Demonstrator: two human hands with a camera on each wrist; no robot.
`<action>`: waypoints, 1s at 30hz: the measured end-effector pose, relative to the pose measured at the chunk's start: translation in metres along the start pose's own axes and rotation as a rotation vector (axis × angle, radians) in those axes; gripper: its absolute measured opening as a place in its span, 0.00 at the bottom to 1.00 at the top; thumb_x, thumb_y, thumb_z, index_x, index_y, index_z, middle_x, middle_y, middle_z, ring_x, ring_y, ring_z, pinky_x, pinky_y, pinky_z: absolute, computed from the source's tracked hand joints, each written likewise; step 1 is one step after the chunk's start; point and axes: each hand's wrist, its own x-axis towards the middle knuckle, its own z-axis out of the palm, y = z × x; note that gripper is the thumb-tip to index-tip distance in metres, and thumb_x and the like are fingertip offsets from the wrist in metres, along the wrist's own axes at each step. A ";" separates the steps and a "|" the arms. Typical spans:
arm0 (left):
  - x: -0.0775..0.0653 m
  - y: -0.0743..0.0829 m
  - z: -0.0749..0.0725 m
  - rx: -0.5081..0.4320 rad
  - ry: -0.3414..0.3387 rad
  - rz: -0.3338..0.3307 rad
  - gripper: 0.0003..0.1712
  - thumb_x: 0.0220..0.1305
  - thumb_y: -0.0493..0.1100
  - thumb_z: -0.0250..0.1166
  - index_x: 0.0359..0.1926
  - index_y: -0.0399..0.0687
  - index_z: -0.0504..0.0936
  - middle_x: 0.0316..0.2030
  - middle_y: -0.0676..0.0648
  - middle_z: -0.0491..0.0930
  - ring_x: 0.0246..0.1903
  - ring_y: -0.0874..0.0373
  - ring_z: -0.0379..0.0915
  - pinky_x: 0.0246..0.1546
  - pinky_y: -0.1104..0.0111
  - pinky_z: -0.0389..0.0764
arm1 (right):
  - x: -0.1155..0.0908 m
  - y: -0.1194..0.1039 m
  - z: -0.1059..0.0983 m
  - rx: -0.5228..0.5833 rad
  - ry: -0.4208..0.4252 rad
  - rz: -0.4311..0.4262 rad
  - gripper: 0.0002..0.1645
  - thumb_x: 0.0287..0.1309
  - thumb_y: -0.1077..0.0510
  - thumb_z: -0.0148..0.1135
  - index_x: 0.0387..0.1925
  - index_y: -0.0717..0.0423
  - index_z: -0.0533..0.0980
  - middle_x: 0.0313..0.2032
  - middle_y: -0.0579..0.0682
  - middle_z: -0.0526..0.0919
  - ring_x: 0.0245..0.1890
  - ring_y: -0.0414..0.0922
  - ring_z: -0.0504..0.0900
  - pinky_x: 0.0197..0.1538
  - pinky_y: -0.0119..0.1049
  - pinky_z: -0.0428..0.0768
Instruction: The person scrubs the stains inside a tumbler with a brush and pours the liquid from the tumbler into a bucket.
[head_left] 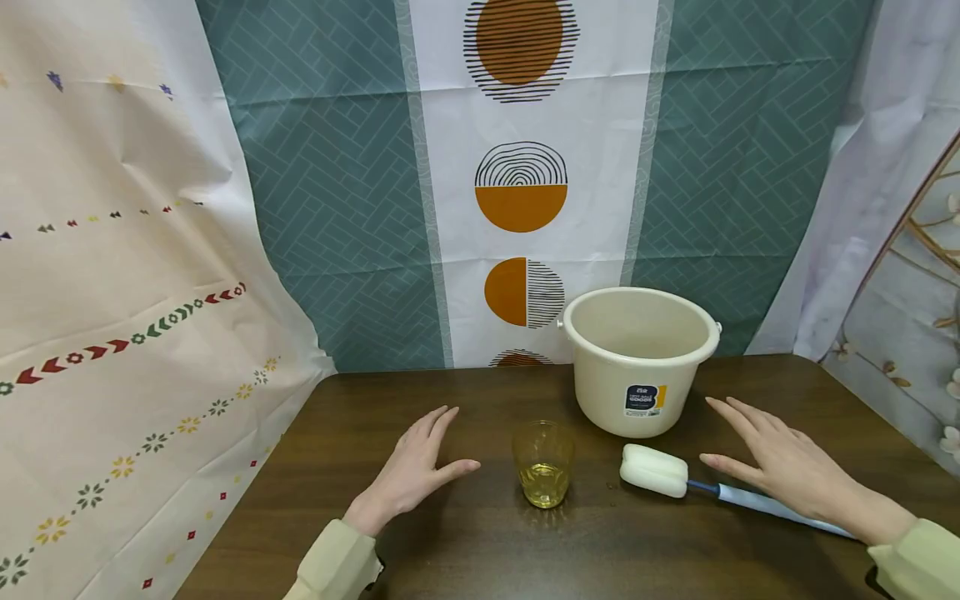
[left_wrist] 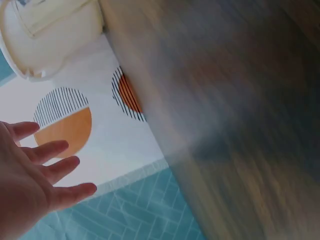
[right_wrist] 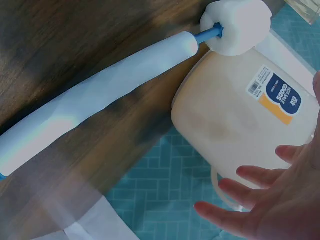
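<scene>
Left hand: held above the desk, left of the glass and apart from it; fingers extended, thumb spread away.
Right hand: fingers likewise straight and spread; seen across the brush handle in the head view, shown apart from it in the right wrist view.
Glass: stood upright between the hands, yellow-tinted; whether liquid is contained cannot be told.
Sponge brush: laid on the desk, right of the glass; white head pointed towards the glass, pale blue handle run out below the right hand.
Bucket: cream, stood upright behind the sponge brush, near the desk's far edge; a label is borne on its front.
Backdrop cloth: hung behind the desk; teal, with a white strip marked by orange and black circles.
Left wrist view: desk surface blurred.
</scene>
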 end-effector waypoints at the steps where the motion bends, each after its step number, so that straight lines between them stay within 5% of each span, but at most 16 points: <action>1: 0.001 0.002 0.001 -0.020 -0.011 -0.002 0.49 0.52 0.73 0.53 0.67 0.52 0.54 0.64 0.45 0.54 0.62 0.49 0.49 0.56 0.49 0.52 | 0.000 -0.001 0.000 0.007 -0.008 0.001 0.46 0.53 0.38 0.58 0.67 0.51 0.52 0.59 0.64 0.60 0.52 0.66 0.63 0.42 0.63 0.63; 11: 0.007 0.015 0.013 -0.195 -0.121 -0.025 0.49 0.49 0.72 0.56 0.67 0.57 0.53 0.62 0.53 0.54 0.60 0.56 0.51 0.53 0.53 0.60 | -0.007 -0.005 -0.002 0.024 -0.065 -0.020 0.44 0.53 0.37 0.58 0.66 0.49 0.55 0.60 0.59 0.60 0.54 0.60 0.63 0.41 0.61 0.66; 30: 0.023 0.028 0.033 -0.505 -0.149 0.022 0.42 0.52 0.57 0.66 0.64 0.51 0.58 0.58 0.47 0.62 0.58 0.49 0.57 0.53 0.51 0.59 | -0.018 0.000 0.004 0.018 -0.078 -0.049 0.43 0.51 0.37 0.60 0.66 0.43 0.56 0.59 0.52 0.61 0.54 0.56 0.65 0.41 0.58 0.68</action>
